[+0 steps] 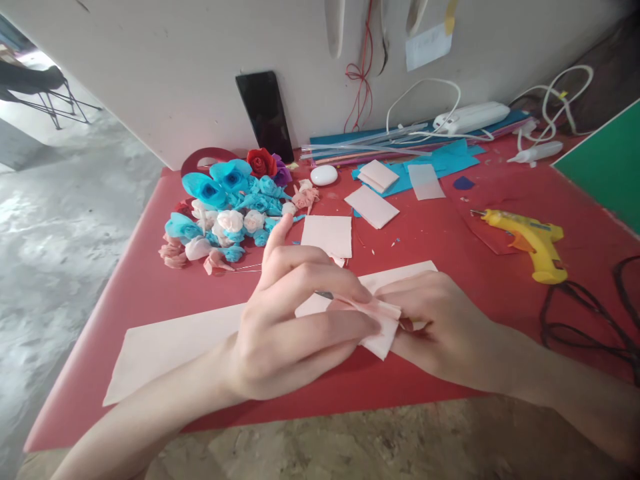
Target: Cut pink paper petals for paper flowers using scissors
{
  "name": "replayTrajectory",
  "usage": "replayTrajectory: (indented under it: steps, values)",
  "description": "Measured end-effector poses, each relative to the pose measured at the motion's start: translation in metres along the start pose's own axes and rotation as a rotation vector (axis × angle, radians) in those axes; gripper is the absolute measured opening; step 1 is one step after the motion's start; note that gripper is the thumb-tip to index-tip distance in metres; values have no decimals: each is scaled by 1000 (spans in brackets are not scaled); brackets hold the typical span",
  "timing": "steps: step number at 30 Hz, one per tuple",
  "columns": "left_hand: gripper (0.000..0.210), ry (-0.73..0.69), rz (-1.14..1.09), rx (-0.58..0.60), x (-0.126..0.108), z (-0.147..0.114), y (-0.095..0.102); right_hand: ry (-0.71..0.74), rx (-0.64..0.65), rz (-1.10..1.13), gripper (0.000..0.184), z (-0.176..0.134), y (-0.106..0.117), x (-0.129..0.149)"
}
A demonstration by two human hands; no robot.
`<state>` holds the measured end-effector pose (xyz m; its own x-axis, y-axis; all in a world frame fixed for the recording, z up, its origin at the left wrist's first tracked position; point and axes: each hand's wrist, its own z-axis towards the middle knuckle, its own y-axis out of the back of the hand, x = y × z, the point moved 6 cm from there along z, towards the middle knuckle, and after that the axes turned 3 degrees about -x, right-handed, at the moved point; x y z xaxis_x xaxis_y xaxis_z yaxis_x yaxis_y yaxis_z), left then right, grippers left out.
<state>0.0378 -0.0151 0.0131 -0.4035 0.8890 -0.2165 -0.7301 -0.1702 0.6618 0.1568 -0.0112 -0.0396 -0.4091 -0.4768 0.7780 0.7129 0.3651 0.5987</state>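
Currently, a small folded piece of pale pink paper (384, 339) is being handled just above the near part of the red surface (500, 287). It is clamped b/w the fingers of the L grip (285, 317), index finger raised clear, & its R end is pinched by the R grip (440, 317); both grips are thus closed on the same pc. Step in hand: prob. folding or pleating, judged from the stacked layers; exact fold hidden by fingers. For the next move, layers should be kept aligned under L fingers while the edge is worked w/ R; slippage of the layers is the main risk.

Under the hands, a long pale strip (175, 343) is laid flat, partly covered. Just beyond, a pale square (327, 235) is placed, w/ more cut pcs (373, 207) farther back. To the L, a cluster of paper flowers (blue, white, pink, red) (230, 221) is heaped; to the R, a yellow glue gun (530, 237) is laid down. At the back, a phone (265, 113) is leaned against the wall (190, 80).
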Motion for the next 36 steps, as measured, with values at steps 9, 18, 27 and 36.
replayTrajectory:
  steps: [9, 18, 27, 36]
  values:
    - [19, -74, 82, -33, -8, -4, -2, -13, -16, -40, 19, -1, 5, 1]
    - [16, -116, 131, -2, -11, -1, 0, 96, -106, -101, 17, -1, 10, 3]
    - [21, -124, 94, -24, -12, 1, -1, 77, -128, -169, 18, -2, 12, 4]
    - [21, -15, 38, -4, -3, -10, -4, 57, -112, -120, 17, -1, 14, 4]
